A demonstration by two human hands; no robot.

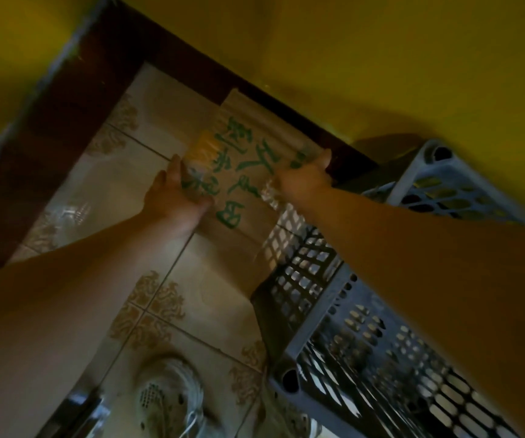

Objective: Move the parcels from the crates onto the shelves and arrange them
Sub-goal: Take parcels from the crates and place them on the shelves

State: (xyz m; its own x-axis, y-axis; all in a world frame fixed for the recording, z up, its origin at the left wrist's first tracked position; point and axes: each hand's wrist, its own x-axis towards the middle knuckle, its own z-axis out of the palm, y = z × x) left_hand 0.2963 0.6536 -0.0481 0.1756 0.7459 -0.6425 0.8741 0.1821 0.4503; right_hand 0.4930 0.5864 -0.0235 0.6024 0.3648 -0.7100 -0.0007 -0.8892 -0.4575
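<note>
The left hand [175,192] and right hand [302,181] each grip a side of the parcel [242,188], held just beside the crate [327,330] (transfer step, seemingly); next it needs carrying to a shelf.

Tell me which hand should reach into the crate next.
Likely right. The right hand grips the parcel beside the grey crate; the left hand holds its far side, over floor tiles.

A home-like storeroom: patterned floor tiles [191,279], yellow walls [381,58], dark skirting [49,147], plastic crates [381,358].
</note>
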